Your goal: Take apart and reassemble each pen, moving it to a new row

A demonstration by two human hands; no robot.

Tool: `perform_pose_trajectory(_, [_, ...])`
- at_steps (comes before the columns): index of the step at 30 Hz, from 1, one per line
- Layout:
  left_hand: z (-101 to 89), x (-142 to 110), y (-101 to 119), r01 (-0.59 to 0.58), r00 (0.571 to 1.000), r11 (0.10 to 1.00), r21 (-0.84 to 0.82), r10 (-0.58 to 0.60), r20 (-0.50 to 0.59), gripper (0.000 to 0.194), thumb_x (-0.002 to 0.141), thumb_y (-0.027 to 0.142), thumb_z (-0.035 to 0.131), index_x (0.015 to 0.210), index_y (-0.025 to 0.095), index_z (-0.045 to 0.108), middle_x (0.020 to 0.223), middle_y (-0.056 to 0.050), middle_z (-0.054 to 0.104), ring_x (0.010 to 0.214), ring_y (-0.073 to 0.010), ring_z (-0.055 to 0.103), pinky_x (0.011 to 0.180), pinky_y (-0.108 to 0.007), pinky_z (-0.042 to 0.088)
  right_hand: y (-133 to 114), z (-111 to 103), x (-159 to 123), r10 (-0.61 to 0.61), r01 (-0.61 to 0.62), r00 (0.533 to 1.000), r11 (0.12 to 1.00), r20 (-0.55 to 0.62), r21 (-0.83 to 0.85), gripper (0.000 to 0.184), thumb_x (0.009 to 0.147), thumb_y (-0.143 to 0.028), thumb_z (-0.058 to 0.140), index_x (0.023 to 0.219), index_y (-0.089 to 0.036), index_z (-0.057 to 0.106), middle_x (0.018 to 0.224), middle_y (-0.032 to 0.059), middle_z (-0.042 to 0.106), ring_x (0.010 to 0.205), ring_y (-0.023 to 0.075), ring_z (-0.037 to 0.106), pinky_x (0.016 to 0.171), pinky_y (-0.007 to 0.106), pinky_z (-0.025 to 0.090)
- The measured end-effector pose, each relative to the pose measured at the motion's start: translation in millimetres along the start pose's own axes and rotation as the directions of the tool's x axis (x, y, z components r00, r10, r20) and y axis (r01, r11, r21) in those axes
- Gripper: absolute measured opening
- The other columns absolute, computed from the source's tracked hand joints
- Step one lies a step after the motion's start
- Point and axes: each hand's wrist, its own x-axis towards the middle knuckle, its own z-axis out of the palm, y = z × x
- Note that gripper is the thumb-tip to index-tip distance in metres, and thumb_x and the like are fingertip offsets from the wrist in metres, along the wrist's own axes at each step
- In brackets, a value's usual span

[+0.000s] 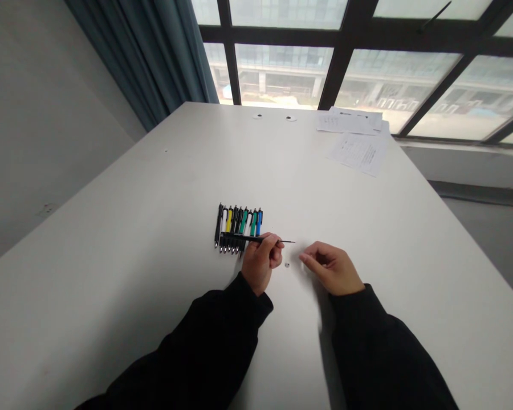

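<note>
My left hand (263,263) is closed around a black pen (238,237) held level, its thin tip part (288,242) bared and pointing right. The pen's rear end crosses over a row of click pens (235,219) lying side by side, in black, white, yellow, green and blue. To the right, my right hand (331,266) is closed, thumb and forefinger pinched together near the bared tip but apart from it. Whatever may be between those fingertips is too small to tell. On the table between both hands lies a tiny pen part (286,265).
The white table (154,239) reaches to a dark-framed window (282,37). Printed papers (354,142) lie at the far right corner. Two cable holes (290,119) sit near the far edge. A blue curtain (154,51) hangs at the left.
</note>
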Motion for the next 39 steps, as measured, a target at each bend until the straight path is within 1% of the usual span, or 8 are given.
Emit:
perform_pose_trajectory(2, [0.5, -0.1, 0.0, 0.001, 1.000, 1.000, -0.003, -0.001, 0.006, 0.028, 0.072, 0.034, 0.066, 0.059, 0.015, 0.051, 0.043, 0.007, 0.041, 0.034, -0.0013, 0.027, 0.039, -0.019, 0.016, -0.1, -0.4, 0.1, -0.016, 0.025, 0.993, 0.997, 0.113, -0.075, 0.027, 0.085, -0.040, 0.065, 0.071, -0.017, 0.064, 0.059, -0.0020, 0.052, 0.053, 0.0116, 0.044, 0.051, 0.024, 0.036])
perform_pose_trajectory(3, [0.6, -0.1, -0.3, 0.002, 1.000, 1.000, -0.001, -0.002, 0.011, 0.027, 0.072, 0.034, 0.066, 0.059, 0.015, 0.052, 0.043, 0.007, 0.041, 0.034, -0.0015, 0.027, 0.039, -0.019, 0.016, -0.4, -0.2, 0.1, -0.030, 0.048, 0.989, 0.992, 0.148, -0.114, 0.026, 0.085, -0.039, 0.065, 0.071, -0.017, 0.064, 0.059, -0.0022, 0.052, 0.054, 0.0115, 0.044, 0.051, 0.024, 0.036])
perform_pose_trajectory(7, [0.0, 0.7, -3.1, 0.011, 1.000, 1.000, 0.014, -0.012, 0.029, 0.026, 0.075, 0.034, 0.064, 0.060, 0.015, 0.055, 0.042, 0.007, 0.040, 0.034, -0.0024, 0.027, 0.039, -0.020, 0.016, -1.3, 1.1, 0.7, -0.114, 0.169, 0.969, 0.953, 0.218, -0.251, 0.025, 0.086, -0.034, 0.064, 0.068, -0.018, 0.063, 0.060, -0.0020, 0.052, 0.054, 0.0112, 0.043, 0.052, 0.024, 0.034])
perform_pose_trajectory(10, [-1.1, 1.0, -4.6, 0.014, 1.000, 0.999, 0.031, -0.015, 0.026, 0.028, 0.075, 0.036, 0.065, 0.060, 0.015, 0.054, 0.042, 0.007, 0.040, 0.035, -0.0023, 0.028, 0.039, -0.020, 0.017, -0.1, 1.6, 1.5, -0.139, 0.215, 0.956, 0.930, 0.258, -0.297, 0.026, 0.088, -0.033, 0.063, 0.067, -0.018, 0.063, 0.062, -0.0011, 0.055, 0.055, 0.0116, 0.046, 0.054, 0.024, 0.035])
perform_pose_trajectory(19, [-1.7, 0.3, -5.2, 0.016, 0.999, 0.999, 0.031, -0.017, 0.036, 0.028, 0.075, 0.037, 0.064, 0.061, 0.015, 0.055, 0.041, 0.007, 0.040, 0.035, -0.0025, 0.027, 0.040, -0.020, 0.018, 0.8, 1.9, 3.0, -0.128, 0.224, 0.956, 0.901, 0.264, -0.372, 0.019, 0.087, -0.028, 0.064, 0.071, -0.019, 0.066, 0.067, 0.0002, 0.061, 0.059, 0.0128, 0.052, 0.059, 0.025, 0.039])
perform_pose_trajectory(26, [-0.9, -0.8, -3.7, 0.017, 0.999, 1.000, 0.025, -0.018, 0.042, 0.027, 0.077, 0.035, 0.063, 0.061, 0.014, 0.058, 0.040, 0.007, 0.039, 0.034, -0.0033, 0.027, 0.040, -0.021, 0.017, 2.4, 2.0, 2.3, -0.099, 0.182, 0.969, 0.906, 0.227, -0.383, 0.010, 0.087, -0.027, 0.065, 0.082, -0.019, 0.070, 0.071, 0.0008, 0.064, 0.062, 0.0139, 0.055, 0.062, 0.026, 0.041])
perform_pose_trajectory(32, [-0.9, -1.1, -3.7, 0.026, 0.998, 0.999, 0.023, -0.027, 0.049, 0.027, 0.078, 0.034, 0.062, 0.061, 0.014, 0.058, 0.040, 0.007, 0.040, 0.034, -0.0034, 0.028, 0.040, -0.021, 0.017, 0.9, 2.5, 2.4, -0.110, 0.197, 0.966, 0.900, 0.234, -0.389, 0.011, 0.086, -0.024, 0.064, 0.077, -0.019, 0.067, 0.069, 0.0000, 0.062, 0.061, 0.0133, 0.054, 0.062, 0.025, 0.041])
perform_pose_trajectory(39, [-3.7, 0.5, -6.0, 0.014, 0.999, 1.000, 0.025, -0.015, 0.047, 0.029, 0.079, 0.036, 0.062, 0.061, 0.013, 0.059, 0.041, 0.006, 0.040, 0.035, -0.0034, 0.028, 0.039, -0.021, 0.017, 0.1, 2.4, 2.9, -0.103, 0.190, 0.967, 0.900, 0.233, -0.392, 0.012, 0.086, -0.023, 0.064, 0.076, -0.018, 0.066, 0.069, 0.0006, 0.062, 0.062, 0.0132, 0.054, 0.062, 0.025, 0.040])
